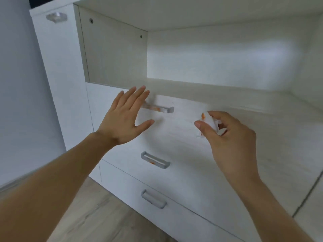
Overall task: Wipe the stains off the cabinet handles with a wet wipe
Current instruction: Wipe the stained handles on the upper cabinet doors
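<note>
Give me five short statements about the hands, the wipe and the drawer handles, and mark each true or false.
1. The right hand holds a crumpled wet wipe. True.
2. The wipe is spotless. False: it carries an orange smear.
3. The left hand is open, fingers spread, near the top drawer handle. True.
4. The middle drawer handle is clean. False: orange stains show on it.
5. The bottom drawer handle bears a large orange stain. False: no stain shows on it.
</note>
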Available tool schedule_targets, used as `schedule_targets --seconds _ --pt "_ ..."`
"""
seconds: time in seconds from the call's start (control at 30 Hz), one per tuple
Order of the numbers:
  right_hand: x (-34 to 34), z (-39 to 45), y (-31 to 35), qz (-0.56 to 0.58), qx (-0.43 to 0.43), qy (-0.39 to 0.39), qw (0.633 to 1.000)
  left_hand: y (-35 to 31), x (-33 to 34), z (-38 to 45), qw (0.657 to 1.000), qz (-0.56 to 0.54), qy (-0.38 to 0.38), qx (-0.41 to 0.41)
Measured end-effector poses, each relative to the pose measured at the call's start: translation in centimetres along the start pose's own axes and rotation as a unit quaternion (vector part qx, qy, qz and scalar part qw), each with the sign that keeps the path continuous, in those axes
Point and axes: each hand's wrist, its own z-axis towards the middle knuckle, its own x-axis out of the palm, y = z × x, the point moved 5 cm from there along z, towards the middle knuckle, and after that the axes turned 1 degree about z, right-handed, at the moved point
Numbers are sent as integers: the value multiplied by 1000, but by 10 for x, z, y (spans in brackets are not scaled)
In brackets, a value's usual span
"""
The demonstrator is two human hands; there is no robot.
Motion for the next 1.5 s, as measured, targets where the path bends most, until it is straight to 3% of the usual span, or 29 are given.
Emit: schedule_targets --seconds 0.27,0.43,0.7,0.9,1.1,1.3,1.5 --pt "70 -6 -4 -69 -12 -43 997 64 51 13 997 -65 -40 -1" --pt "102 3 -7 -81 3 -106 991 75 77 30 991 -85 -79 65" --pt "89 8 1 -108 14 -238 965 77 89 55 956 -118 -225 150" --pt "83 9 -4 -154 -23 -230 961 75 93 56 937 -103 -294 158" --pt "96 20 -8 -90 -55 -243 964 72 87 50 942 -113 -278 147" --pt "110 22 -5 -112 -82 -234 962 66 89 45 955 -173 -219 103" --pt "118 1 -12 -110 -43 -251 961 52 97 43 951 -214 -215 65"
